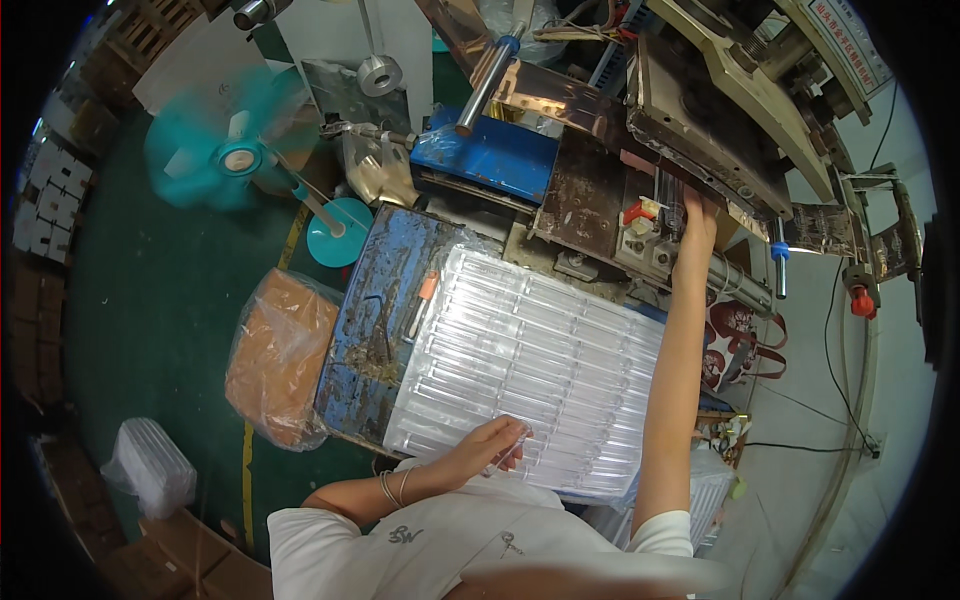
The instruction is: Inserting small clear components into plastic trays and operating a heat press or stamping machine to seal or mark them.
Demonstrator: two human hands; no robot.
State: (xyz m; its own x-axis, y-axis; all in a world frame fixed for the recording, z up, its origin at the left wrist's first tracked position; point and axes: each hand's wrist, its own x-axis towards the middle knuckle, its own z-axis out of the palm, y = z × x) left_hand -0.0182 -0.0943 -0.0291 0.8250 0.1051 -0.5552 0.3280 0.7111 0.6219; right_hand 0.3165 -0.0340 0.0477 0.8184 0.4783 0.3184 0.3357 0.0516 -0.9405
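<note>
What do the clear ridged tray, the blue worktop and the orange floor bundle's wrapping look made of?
Tray: probably thin plastic, glossy; see-through with bright glare.
Blue worktop: worn paint, perhaps over metal; colour is patchy and scraped.
Wrapping: likely plastic film, shiny; transparent and creased.

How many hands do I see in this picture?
2. The left hand is over the near edge of the clear ridged plastic, holding a clear piece; the right hand reaches beneath the machine's heavy plate, partly hidden.
</note>
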